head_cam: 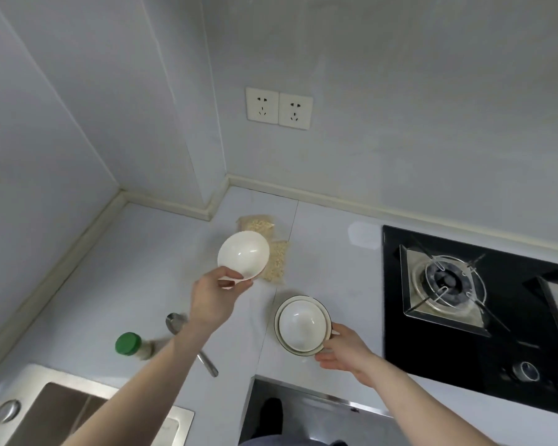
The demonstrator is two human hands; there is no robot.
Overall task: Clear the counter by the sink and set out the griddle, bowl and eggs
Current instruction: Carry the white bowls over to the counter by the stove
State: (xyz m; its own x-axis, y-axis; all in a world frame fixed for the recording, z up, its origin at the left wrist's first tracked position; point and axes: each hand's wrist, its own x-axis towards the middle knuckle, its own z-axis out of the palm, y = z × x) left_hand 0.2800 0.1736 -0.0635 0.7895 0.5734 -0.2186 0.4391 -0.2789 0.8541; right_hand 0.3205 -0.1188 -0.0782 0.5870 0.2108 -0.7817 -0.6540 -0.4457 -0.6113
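Your left hand (218, 292) pinches the near rim of a small white ceramic bowl (243, 255), thumb on top of the rim and fingers curled beneath, and holds it tilted above the pale grey counter (136, 272) with its inside facing you. Just beyond that hand, partly hidden by the bowl, two clear packets of pale dried noodles (276, 262) lie flat on the counter.

Your right hand (343, 349) grips the near right edge of a stack: a second white bowl (302, 326) nested in a wider cream bowl with a dark rim line (281, 309). The thumb lies along the rim and the fingers curl below it. You cannot tell whether the stack sits on the counter or is just lifted off it. The two hands are apart, the left one further from you and higher.

Below your left forearm a metal spoon (174, 321) lies on the counter, its bowl end showing on one side of the arm and its handle on the other. Left of it lies a small jar with a green lid (129, 343), blurred. Nearer you on that side is the corner of a stainless steel sink (50, 410).

To the right of your right hand sits a black glass gas hob (438, 346) with a burner and metal pan support (446, 281). On the wall beyond both hands are two white sockets (278, 108).
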